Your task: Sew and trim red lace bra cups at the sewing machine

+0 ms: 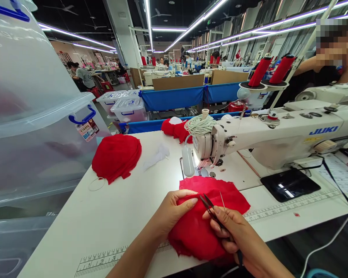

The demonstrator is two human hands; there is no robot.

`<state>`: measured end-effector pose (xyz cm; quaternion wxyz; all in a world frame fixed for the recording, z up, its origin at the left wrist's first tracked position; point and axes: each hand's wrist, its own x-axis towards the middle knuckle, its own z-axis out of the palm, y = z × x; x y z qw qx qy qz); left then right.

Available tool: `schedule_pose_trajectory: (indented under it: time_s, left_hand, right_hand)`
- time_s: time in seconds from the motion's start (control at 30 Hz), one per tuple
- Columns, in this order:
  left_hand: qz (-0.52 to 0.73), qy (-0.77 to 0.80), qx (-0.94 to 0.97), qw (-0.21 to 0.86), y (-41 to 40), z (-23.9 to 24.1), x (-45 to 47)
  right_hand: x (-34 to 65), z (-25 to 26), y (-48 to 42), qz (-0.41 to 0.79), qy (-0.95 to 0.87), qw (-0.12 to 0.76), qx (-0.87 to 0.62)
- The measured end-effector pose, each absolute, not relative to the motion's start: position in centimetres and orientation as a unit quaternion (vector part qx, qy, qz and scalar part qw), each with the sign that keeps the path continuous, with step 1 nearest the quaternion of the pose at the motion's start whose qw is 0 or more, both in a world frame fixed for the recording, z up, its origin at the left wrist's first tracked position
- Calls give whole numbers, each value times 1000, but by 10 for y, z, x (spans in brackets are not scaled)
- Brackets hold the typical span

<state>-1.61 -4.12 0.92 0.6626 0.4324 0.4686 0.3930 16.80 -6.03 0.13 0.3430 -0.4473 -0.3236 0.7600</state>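
My left hand point(174, 212) pinches the edge of a piece of red fabric point(197, 235) between thumb and fingers. The cloth lies at the table's front edge, below the sewing machine's needle area. In my right hand point(234, 231) are dark thread snips point(213, 210), gripped with the blades a little apart and pointing at the fabric by my left thumb. A thin pale pointed rod point(222, 199) also sticks up from the right hand; its lower end is hidden by the fingers. The white sewing machine point(249, 135) stands just behind, its lamp lit.
A red fabric stack point(116, 156) lies left on the table point(75, 227), near a white scrap point(158, 155). More red pieces point(176, 129) lie behind the machine head. A black phone-like slab point(290, 184) rests at right. Clear plastic bins point(40, 154) rise at left. A person's arm point(306, 66) shows at upper right.
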Motion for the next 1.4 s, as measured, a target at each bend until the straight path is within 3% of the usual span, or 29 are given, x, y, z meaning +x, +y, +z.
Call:
schedule_pose_trajectory:
  time_s: [0.47, 1.07, 1.23, 1.4]
  left_hand:
    - [372, 463, 551, 586, -43, 16, -11]
    - [385, 466, 515, 608, -44, 17, -12]
    - [410, 483, 466, 617, -42, 16, -13]
    - [426, 476, 516, 571, -43, 17, -11]
  right_hand:
    - [165, -7, -60, 803, -270, 334, -414]
    - [164, -5, -64, 780, -310, 362, -406]
    - [165, 5, -71, 719, -328, 407, -459]
    - [157, 7, -65, 585, -417, 495, -488]
